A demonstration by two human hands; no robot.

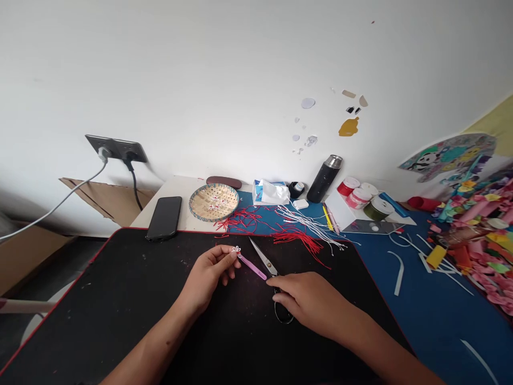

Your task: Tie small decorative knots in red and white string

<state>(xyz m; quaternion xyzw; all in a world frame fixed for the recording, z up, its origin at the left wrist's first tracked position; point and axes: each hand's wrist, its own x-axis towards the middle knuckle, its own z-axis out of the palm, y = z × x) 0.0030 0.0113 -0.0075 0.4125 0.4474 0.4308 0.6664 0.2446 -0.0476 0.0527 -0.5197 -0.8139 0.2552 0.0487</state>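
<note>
Pinching a pink plastic stick [251,266] between thumb and fingertips, our left hand [207,274] holds it above the black desk mat [120,326], with a small white cord bow [236,249] tied at its tip. Our right hand [308,301] lies beside it, its grip open, fingers stretched out and not closed, over the black loop handles [282,313] of a pair of scissors [262,258], whose blades are shut and point away from us. One bow looks finished on the stick; loose lengths of red cord [298,239] and white cord [308,224] lie unworked on the blue mat [256,224] just beyond, near a woven bamboo dish [214,202] and a black phone [164,217] on the bench [188,184].
</note>
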